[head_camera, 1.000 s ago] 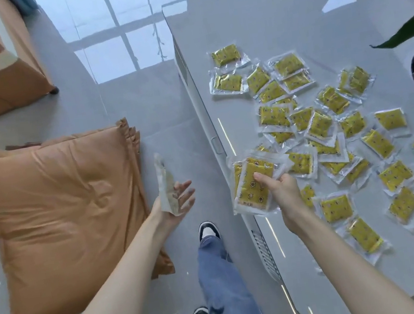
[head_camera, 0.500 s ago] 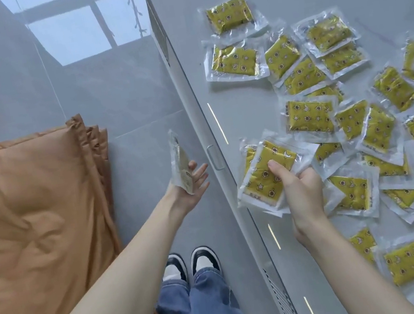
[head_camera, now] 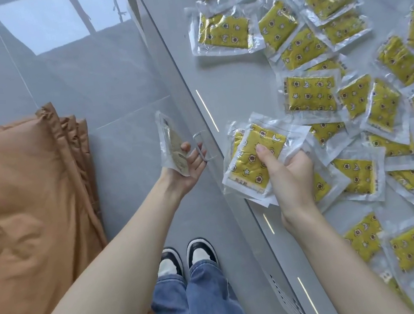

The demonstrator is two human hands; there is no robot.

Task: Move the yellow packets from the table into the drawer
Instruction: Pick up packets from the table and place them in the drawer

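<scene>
Cushion: an orange cushion (head_camera: 20,193) lies crumpled on the grey floor (head_camera: 56,80), well to the left of the left grip.
Left grip: the left grip (head_camera: 188,164) hangs palm-up over the floor and holds a single packet, with its fingers only loosely bent.
Single packet: the single packet (head_camera: 171,146) stands on edge against the palm, showing its pale side.
Drawer handle: a thin loop, the drawer handle (head_camera: 202,146), sits on the side face of the worktop right at the left grip's fingertips. Whether they touch cannot be told.
Legs: blue jeans (head_camera: 193,310) and dark-and-white shoes (head_camera: 187,256) are between the two grips and nearer the person.
Right grip: the right grip (head_camera: 290,170) holds a stack of packets, thumb pressed on the top one and fingers curled underneath.
Stack: the stack of packets (head_camera: 249,169) is tilted and reaches left of the right grip, past the worktop's edge.
Worktop: the glossy grey worktop (head_camera: 232,84) runs beneath and to the right of the right grip.
Loose packets: many loose packets (head_camera: 310,94), yellow with stars and moons in clear wrap, lie scattered and overlapping beyond and right of the right grip. The nearest are just beside its knuckles.
</scene>
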